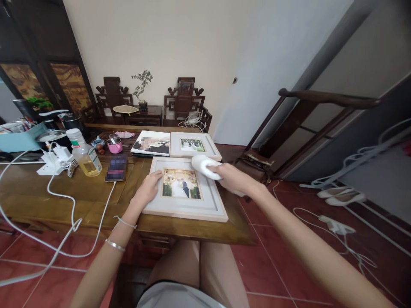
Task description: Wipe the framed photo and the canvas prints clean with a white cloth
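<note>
A white picture frame [212,204] with a colour photo lies flat at the near right end of the wooden table [64,192]. My left hand [148,188] rests on the frame's left border, fingers stretched flat. My right hand [229,177] is closed around a white cloth [203,164] and presses it on the frame's upper right corner. Beyond it lie a second white frame [194,145] and an unframed photo print [151,143].
A phone [116,167] on a white cable, a bottle of yellow liquid [86,156], a pink cup [114,145] and a white power strip [54,162] sit left of the frames. Carved chairs stand at the wall. A stair rail, shoes and cables are on the right floor.
</note>
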`<state>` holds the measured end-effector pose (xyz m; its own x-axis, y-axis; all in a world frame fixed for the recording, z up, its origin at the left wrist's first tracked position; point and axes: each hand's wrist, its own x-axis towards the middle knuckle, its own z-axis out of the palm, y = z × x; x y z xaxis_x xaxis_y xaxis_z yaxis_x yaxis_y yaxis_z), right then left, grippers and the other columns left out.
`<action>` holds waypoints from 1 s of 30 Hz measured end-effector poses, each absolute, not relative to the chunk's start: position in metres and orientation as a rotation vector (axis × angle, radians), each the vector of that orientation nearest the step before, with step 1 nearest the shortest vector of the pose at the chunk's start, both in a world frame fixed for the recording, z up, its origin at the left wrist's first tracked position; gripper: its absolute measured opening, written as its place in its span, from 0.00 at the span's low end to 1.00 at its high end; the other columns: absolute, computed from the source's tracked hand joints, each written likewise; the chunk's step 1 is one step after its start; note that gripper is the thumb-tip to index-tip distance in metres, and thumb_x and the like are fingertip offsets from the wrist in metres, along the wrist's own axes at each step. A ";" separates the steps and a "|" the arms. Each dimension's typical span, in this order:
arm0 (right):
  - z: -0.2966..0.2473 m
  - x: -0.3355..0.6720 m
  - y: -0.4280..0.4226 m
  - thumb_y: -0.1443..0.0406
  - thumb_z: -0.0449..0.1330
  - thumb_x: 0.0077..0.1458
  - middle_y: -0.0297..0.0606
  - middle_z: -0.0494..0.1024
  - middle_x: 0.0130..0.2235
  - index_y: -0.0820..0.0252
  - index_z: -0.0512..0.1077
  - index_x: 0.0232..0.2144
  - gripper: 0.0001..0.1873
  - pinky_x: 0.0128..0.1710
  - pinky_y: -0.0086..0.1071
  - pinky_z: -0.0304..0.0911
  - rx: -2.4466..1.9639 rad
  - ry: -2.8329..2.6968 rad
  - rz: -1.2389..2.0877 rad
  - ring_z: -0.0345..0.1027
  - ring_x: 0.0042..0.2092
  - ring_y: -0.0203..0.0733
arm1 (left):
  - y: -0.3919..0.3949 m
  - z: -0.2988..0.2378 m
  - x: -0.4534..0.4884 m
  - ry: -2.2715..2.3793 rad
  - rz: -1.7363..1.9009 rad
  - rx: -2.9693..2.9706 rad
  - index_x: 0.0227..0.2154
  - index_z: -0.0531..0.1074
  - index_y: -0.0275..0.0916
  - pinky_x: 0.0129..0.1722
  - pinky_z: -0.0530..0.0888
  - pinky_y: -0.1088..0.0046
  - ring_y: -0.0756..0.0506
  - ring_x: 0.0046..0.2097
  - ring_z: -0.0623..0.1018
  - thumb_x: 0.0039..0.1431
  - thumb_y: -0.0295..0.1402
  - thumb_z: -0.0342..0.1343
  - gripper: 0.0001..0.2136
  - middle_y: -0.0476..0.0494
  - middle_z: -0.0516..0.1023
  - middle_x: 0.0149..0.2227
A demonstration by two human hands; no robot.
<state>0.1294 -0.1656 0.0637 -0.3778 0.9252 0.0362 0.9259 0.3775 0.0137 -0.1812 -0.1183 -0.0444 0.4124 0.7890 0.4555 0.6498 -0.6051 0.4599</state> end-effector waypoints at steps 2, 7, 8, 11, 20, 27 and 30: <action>0.067 0.129 -0.165 0.81 0.48 0.47 0.51 0.70 0.55 0.62 0.68 0.54 0.32 0.48 0.40 0.61 -1.747 -2.506 -0.198 0.66 0.53 0.53 | -0.119 -0.040 -0.180 1.285 0.930 2.464 0.51 0.70 0.34 0.61 0.64 0.57 0.42 0.60 0.67 0.51 0.15 0.42 0.25 0.36 0.69 0.58; 0.050 0.104 -0.136 0.80 0.50 0.50 0.51 0.56 0.64 0.63 0.67 0.55 0.30 0.59 0.50 0.46 -1.673 -2.547 -0.407 0.45 0.65 0.57 | -0.121 -0.031 -0.180 1.298 0.884 2.521 0.49 0.72 0.33 0.61 0.65 0.60 0.42 0.59 0.69 0.50 0.14 0.42 0.25 0.36 0.71 0.56; 0.044 0.098 -0.131 0.79 0.51 0.50 0.53 0.60 0.62 0.64 0.67 0.55 0.29 0.58 0.50 0.47 -1.667 -2.579 -0.376 0.48 0.63 0.56 | -0.121 -0.031 -0.180 1.302 0.888 2.530 0.49 0.72 0.33 0.60 0.65 0.60 0.42 0.59 0.70 0.50 0.14 0.42 0.24 0.36 0.71 0.56; 0.031 0.084 -0.133 0.78 0.51 0.49 0.54 0.70 0.54 0.65 0.68 0.55 0.29 0.56 0.46 0.51 -1.641 -2.636 -0.307 0.58 0.57 0.54 | -0.121 -0.031 -0.180 1.302 0.898 2.548 0.49 0.72 0.33 0.60 0.66 0.61 0.43 0.58 0.70 0.51 0.14 0.43 0.24 0.36 0.71 0.56; 0.043 0.079 -0.261 0.79 0.49 0.40 0.52 0.70 0.54 0.64 0.69 0.52 0.34 0.61 0.48 0.48 -1.412 -2.755 0.098 0.56 0.61 0.52 | -0.125 -0.026 -0.176 1.375 0.762 2.535 0.53 0.68 0.32 0.61 0.64 0.63 0.43 0.61 0.66 0.54 0.15 0.41 0.25 0.35 0.67 0.59; 0.030 0.084 -0.246 0.79 0.50 0.39 0.51 0.67 0.58 0.65 0.66 0.56 0.37 0.64 0.46 0.43 -1.513 -2.610 0.118 0.47 0.65 0.50 | -0.124 -0.020 -0.175 1.392 0.659 2.557 0.50 0.71 0.33 0.61 0.63 0.65 0.43 0.61 0.66 0.50 0.13 0.42 0.26 0.36 0.67 0.59; 0.028 0.086 -0.191 0.78 0.52 0.43 0.51 0.65 0.60 0.67 0.63 0.58 0.36 0.64 0.48 0.41 -1.585 -2.554 0.002 0.45 0.66 0.51 | -0.123 -0.019 -0.176 1.377 0.634 2.564 0.51 0.70 0.32 0.62 0.63 0.65 0.43 0.62 0.65 0.48 0.12 0.42 0.27 0.36 0.67 0.59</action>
<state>0.0859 -0.1912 0.0276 -0.4371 0.8921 0.1143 0.8919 0.4463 -0.0727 -0.1758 -0.1233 -0.0190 0.4854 0.8252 0.2888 0.7559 -0.5621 0.3355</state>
